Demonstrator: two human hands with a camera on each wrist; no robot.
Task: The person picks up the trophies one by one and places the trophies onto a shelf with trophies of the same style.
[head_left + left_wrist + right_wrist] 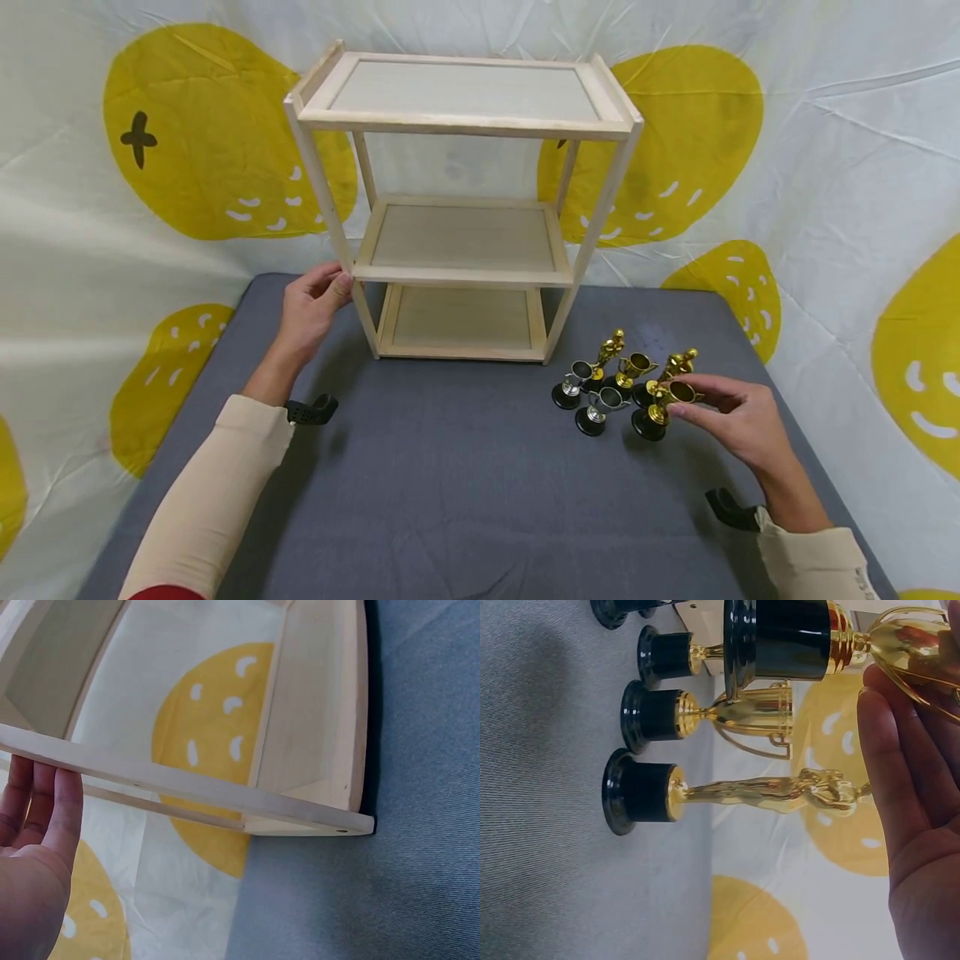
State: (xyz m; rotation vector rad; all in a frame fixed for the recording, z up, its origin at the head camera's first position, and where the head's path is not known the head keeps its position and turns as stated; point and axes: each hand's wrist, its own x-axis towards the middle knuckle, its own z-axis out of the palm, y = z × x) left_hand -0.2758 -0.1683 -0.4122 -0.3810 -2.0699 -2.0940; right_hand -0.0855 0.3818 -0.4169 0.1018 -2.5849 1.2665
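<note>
My left hand (309,310) pinches the left front post of a pale wooden three-tier shelf (463,277), at about the height of its middle board. In the left wrist view the fingertips are partly hidden behind that post (187,782). On the right, my right hand (738,417) grips a small gold trophy cup (658,410) around its bowl and handle. Its black base (787,641) is close over the table, and the cup stands upright. Beside it are a gold figure trophy (679,363), another gold cup (632,371) and two silver cups (604,402).
A second gold figure trophy (612,345) stands at the back of the group. Grey cloth covers the table (450,483). A white curtain (847,167) with yellow printed shapes hangs close behind the shelf and along both sides.
</note>
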